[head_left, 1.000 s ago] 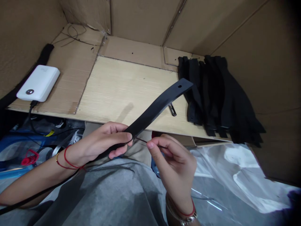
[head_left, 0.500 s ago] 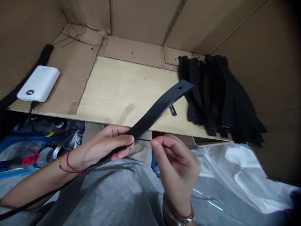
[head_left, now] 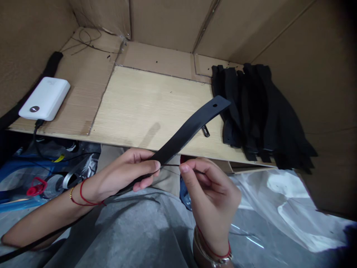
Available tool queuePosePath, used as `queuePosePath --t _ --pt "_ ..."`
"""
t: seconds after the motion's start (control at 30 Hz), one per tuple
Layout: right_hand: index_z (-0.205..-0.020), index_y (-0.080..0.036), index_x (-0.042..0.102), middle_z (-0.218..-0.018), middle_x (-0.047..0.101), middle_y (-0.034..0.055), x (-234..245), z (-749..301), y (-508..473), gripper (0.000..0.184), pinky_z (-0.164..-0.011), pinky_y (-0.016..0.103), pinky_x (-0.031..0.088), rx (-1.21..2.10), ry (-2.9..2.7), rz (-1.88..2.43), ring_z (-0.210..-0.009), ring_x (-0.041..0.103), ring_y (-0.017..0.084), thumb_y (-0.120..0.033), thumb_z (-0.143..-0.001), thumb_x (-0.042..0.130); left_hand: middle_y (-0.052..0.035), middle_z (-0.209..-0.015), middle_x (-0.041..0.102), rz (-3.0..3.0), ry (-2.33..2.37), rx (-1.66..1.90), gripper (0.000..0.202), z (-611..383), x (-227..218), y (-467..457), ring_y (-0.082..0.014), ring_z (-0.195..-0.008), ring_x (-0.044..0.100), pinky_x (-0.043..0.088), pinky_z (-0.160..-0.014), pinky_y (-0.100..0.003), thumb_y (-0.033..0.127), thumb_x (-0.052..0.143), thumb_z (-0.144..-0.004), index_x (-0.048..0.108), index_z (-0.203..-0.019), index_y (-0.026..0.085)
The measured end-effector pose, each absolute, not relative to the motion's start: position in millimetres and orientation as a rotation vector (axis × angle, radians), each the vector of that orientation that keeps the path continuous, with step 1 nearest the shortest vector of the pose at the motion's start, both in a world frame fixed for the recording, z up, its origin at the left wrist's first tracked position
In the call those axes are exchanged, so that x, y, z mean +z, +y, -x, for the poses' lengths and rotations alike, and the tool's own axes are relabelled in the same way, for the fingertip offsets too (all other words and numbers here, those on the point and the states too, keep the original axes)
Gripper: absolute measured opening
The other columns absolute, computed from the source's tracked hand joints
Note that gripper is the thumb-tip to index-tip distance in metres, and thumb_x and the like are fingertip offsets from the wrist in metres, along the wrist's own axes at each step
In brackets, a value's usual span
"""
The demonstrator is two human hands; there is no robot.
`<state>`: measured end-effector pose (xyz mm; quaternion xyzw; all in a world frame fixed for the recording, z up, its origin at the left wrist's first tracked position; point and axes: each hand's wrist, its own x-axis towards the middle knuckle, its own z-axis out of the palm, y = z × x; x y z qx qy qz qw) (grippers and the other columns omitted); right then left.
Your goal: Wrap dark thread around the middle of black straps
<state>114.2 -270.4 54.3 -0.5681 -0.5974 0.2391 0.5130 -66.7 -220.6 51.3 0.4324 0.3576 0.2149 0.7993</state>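
Note:
A long flat black strip (head_left: 185, 132) with a round hole near its far end slants up and to the right over the table's front edge. My left hand (head_left: 131, 167) is closed around it, thumb on top; the strip's lower part runs back under the forearm. Between the hands stretches a thin black strand (head_left: 171, 165). My right hand (head_left: 213, 190) pinches that strand between thumb and forefinger. Whether the strand is joined to the strip is hidden by my left fingers. A small dark clip-like piece (head_left: 205, 130) lies on the table beneath the strip.
A pile of similar black strips (head_left: 253, 111) lies at the right. On the left, a white power bank (head_left: 46, 98) with a cable (head_left: 36, 137) rests on cardboard. Cardboard walls (head_left: 167, 26) enclose the table (head_left: 139, 100). Clear plastic sheeting (head_left: 279, 208) hangs at lower right.
My right hand has shifted slightly to the right with the strand still pinched. My left hand and the strip are nearly where they were.

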Motion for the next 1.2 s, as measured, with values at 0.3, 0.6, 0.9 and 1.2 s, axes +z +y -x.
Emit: queuePosePath --t 0.3,0.6,0.9,1.2 --pt "-0.077 -0.022 0.067 -0.067 0.062 -0.0022 50.3 -113.3 -271.4 0.009 -0.049 0.023 0.046 0.526 -1.449 1.401 -0.058 0.058 0.011 -0.016 -0.084 0.069 0.0058 -0.046 0.048 -0.827 0.723 0.498 0.027 66.5 49.4 -222.7 -0.005 -0.039 0.034 0.024 -0.042 -0.019 0.035 0.056 -0.092 0.058 -0.073 0.015" --pt "-0.078 -0.022 0.066 -0.066 0.059 -0.0035 45.5 -107.1 -274.7 0.01 -0.049 0.022 0.045 0.581 -1.433 1.358 -0.057 0.058 0.01 -0.014 -0.085 0.068 0.0057 -0.045 0.048 -0.739 0.643 0.515 0.03 65.3 48.5 -222.9 -0.0035 -0.035 0.033 0.023 -0.037 -0.017 0.037 0.06 -0.09 0.06 -0.071 0.015" --pt "-0.078 -0.021 0.066 -0.069 0.064 -0.0026 34.2 -104.2 -263.9 0.011 -0.049 0.02 0.044 0.646 -1.417 1.255 -0.059 0.059 0.01 -0.011 -0.083 0.066 0.0064 -0.043 0.045 -0.728 0.536 0.397 0.032 66.6 45.6 -224.1 -0.0037 -0.033 0.031 0.025 -0.035 -0.016 0.044 0.064 -0.085 0.059 -0.071 0.015" --pt "-0.07 -0.017 0.071 -0.061 0.062 -0.0024 43.7 -130.8 -229.7 0.011 -0.048 0.019 0.041 1.284 -1.719 0.918 -0.054 0.055 0.008 -0.014 -0.08 0.07 0.0071 -0.052 0.044 -1.18 0.445 -0.012 0.033 79.3 57.5 -212.4 -0.0054 -0.043 0.034 0.025 -0.04 -0.018 0.042 0.054 -0.092 0.047 -0.07 0.018"
